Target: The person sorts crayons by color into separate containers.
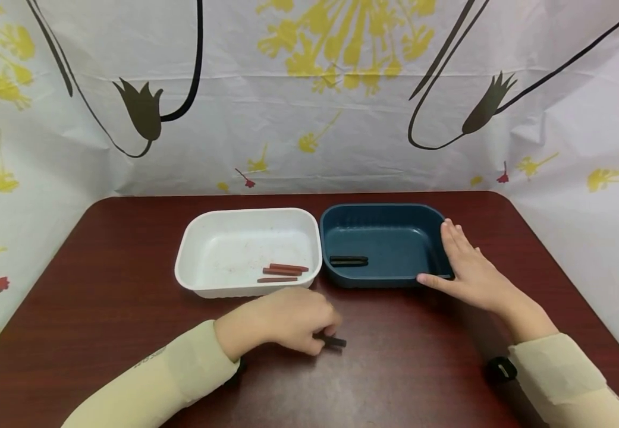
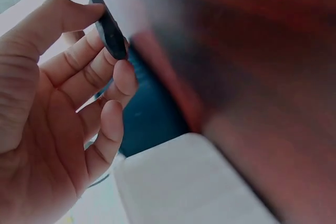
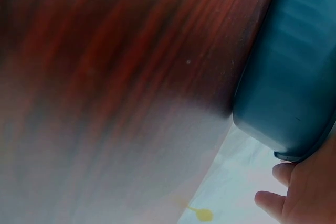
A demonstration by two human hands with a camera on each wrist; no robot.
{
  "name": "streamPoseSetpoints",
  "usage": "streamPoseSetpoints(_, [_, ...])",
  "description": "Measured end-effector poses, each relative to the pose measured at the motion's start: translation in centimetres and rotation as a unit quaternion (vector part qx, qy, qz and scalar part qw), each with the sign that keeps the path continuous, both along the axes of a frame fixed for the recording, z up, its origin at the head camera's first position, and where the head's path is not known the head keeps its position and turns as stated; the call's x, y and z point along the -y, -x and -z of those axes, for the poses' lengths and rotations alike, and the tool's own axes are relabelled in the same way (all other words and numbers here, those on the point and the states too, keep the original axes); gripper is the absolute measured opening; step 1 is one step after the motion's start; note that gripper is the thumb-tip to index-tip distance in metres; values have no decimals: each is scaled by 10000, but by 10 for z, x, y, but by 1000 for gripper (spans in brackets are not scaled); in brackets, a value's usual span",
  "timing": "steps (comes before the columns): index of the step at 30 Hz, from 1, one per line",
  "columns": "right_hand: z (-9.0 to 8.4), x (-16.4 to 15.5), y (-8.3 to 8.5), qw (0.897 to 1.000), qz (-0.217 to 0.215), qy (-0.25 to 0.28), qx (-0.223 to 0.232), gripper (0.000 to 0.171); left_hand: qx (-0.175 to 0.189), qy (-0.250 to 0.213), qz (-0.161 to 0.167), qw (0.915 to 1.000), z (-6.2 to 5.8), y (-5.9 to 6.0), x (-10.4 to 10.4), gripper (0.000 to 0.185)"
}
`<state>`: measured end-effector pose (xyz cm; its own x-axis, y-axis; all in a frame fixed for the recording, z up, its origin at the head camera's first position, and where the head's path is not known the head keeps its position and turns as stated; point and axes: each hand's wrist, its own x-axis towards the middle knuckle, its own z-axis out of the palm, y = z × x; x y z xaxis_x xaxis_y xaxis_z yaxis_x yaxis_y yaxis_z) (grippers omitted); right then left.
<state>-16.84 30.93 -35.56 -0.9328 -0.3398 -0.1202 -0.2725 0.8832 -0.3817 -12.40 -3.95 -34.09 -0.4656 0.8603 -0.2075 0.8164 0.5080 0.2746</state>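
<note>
My left hand (image 1: 293,320) pinches a short black crayon-like stick (image 1: 335,341) between thumb and fingers, just above the table in front of the white tray (image 1: 202,285). In the left wrist view the dark stick (image 2: 111,30) shows between the thumb and fingertips. Several reddish-brown sticks (image 1: 282,271) lie at the white tray's front right. Two black sticks (image 1: 349,260) lie side by side in the front left of the dark blue tray (image 1: 379,280). My right hand (image 1: 467,270) rests on that tray's right end, fingers extended along the rim and thumb at the front corner.
The two trays stand side by side toward the back of the dark reddish-brown table (image 1: 116,267). A white sheet (image 1: 309,172) with yellow and dark flower prints hangs behind and at both sides. A black band (image 1: 502,370) is at the right wrist.
</note>
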Motion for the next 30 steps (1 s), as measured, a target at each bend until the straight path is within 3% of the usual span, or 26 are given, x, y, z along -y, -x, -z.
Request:
streamPoseSetpoints(7, [-2,0,0,10000,1,-63,-77,116,-420,-270,8,9988,-25,10,-5,10])
streamPoseSetpoints(11, [-2,1,-1,9998,10,-183,-91,117,-474,-440,-45,9979,-32,14,-9,8])
streamPoseSetpoints(18, [1,2,-1,9997,8,-225,-129,116,-577,-546,-129,9968,-37,24,-16,1])
streamPoseSetpoints(30, [2,-1,-2,9997,-31,-142,-200,115,-602,-873,-588,9926,-33,55,-24,7])
